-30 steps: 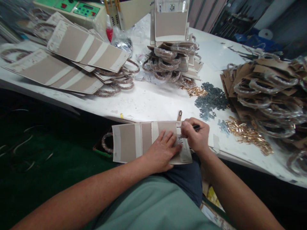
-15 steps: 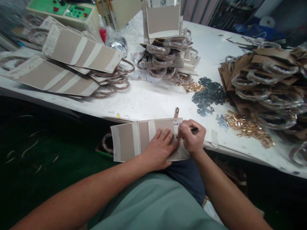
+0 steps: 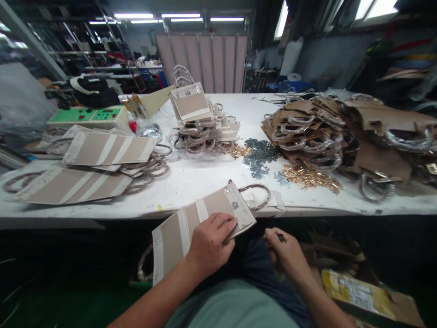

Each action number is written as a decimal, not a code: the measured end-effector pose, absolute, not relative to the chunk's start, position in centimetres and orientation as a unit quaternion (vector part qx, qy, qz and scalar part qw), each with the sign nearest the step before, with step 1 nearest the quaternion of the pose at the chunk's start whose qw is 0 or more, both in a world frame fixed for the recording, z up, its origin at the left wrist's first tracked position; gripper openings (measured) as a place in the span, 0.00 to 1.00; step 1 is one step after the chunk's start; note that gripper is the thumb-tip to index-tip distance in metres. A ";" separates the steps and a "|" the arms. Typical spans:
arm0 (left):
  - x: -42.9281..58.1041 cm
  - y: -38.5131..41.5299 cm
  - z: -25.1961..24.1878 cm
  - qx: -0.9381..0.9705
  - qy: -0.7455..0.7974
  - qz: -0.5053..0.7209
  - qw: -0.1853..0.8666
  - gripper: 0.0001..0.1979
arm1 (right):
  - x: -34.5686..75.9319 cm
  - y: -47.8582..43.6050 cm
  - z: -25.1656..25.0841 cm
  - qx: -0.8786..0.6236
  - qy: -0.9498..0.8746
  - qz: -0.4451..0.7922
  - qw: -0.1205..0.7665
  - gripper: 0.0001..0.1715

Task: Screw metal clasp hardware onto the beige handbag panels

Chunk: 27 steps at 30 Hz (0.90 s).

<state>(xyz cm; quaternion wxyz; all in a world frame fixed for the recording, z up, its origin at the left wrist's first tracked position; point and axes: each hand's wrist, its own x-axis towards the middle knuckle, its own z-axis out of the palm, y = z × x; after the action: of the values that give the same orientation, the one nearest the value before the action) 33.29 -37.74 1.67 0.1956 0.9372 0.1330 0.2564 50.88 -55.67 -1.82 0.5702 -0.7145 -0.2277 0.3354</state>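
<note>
Right hand (image 3: pixel 286 250) now off the panel (image 3: pixel 193 220)

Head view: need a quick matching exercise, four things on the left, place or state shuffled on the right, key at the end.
Things:
1. left hand
2. green-faced machine
3. right hand
4. dark metal pieces

Place or state:
A. closed around a dark object, clear of the panel
B. between two gold heaps
C. holding the beige panel
D. behind the stack of panels

Pairs: 1-C, 2-D, 3-A, 4-B
</note>
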 end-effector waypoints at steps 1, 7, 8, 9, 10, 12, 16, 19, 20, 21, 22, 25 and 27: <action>32.8 -37.7 2.8 0.924 0.140 0.284 0.215 0.18 | 50.3 -55.4 -2.0 -0.705 -0.229 0.329 0.585 0.29; 28.4 -36.4 11.3 0.730 0.328 0.324 0.504 0.19 | 49.9 -50.8 2.5 -0.671 -0.304 0.180 0.652 0.29; 27.7 -36.2 12.5 0.673 0.346 0.327 0.566 0.23 | 50.1 -49.9 3.5 -0.670 -0.302 0.168 0.657 0.30; 27.1 -36.0 13.4 0.620 0.352 0.334 0.617 0.26 | 50.2 -49.0 4.5 -0.668 -0.302 0.167 0.660 0.33; 26.7 -35.9 14.1 0.574 0.351 0.343 0.656 0.29 | 50.3 -48.2 5.5 -0.662 -0.307 0.172 0.662 0.36; 26.1 -35.8 14.9 0.509 0.343 0.359 0.704 0.31 | 50.2 -46.5 7.5 -0.633 -0.341 0.190 0.668 0.39; 26.2 -35.8 15.2 0.448 0.322 0.397 0.734 0.31 | 49.3 -44.4 11.1 -0.596 -0.410 0.172 0.668 0.33; 26.7 -35.4 15.1 0.449 0.304 0.416 0.730 0.32 | 49.0 -43.8 12.8 -0.609 -0.412 0.105 0.669 0.34; 27.0 -35.2 15.0 0.456 0.298 0.417 0.728 0.32 | 49.1 -43.8 13.1 -0.613 -0.412 0.083 0.670 0.35; 27.3 -35.0 14.9 0.465 0.294 0.415 0.724 0.31 | 49.3 -43.9 13.3 -0.614 -0.412 0.065 0.670 0.34; 27.6 -34.7 14.7 0.476 0.293 0.414 0.719 0.31 | 49.6 -43.9 13.5 -0.614 -0.413 0.053 0.671 0.32; 28.9 -33.8 13.6 0.508 0.294 0.424 0.690 0.30 | 50.8 -44.2 13.2 -0.617 -0.403 0.066 0.672 0.24; 29.8 -33.2 12.5 0.524 0.291 0.435 0.672 0.29 | 51.7 -44.3 12.7 -0.630 -0.379 0.113 0.668 0.32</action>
<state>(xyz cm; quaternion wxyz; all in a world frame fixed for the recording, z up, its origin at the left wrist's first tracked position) 29.77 -33.18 12.46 0.6717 0.5243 0.2910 0.4351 51.66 -44.32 12.66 0.6678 -0.6305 -0.3792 0.1128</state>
